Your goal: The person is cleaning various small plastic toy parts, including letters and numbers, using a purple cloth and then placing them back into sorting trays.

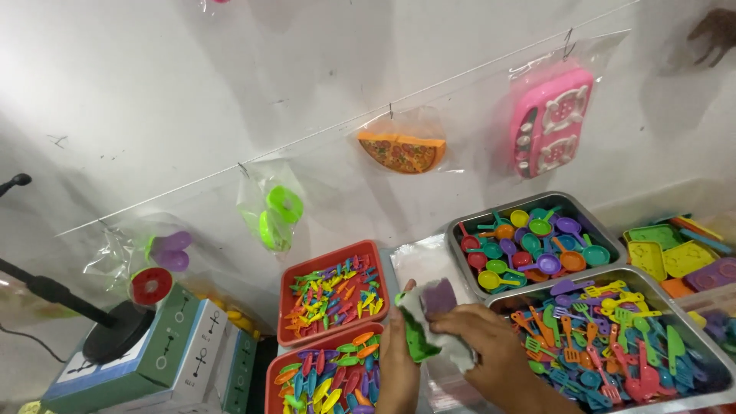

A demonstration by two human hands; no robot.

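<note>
Clear plastic bag (pixel 448 349) w/ green & purple toy pcs, gripped by both hands' fingers (pixel 399 337).

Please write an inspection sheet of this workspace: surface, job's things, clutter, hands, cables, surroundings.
Surface: table, mostly covered by trays.
Job's things: clear bag holding green and purple toy pieces, held by both hands.
Clutter: two red trays of small coloured utensils; metal tray of toy pans; metal tray of forks and spatulas; boxes.
Hands: left hand and right hand both grip the bag.
Cables: thin black cable, far left.
Surroundings: white wall; line with hanging bagged toys.
</note>
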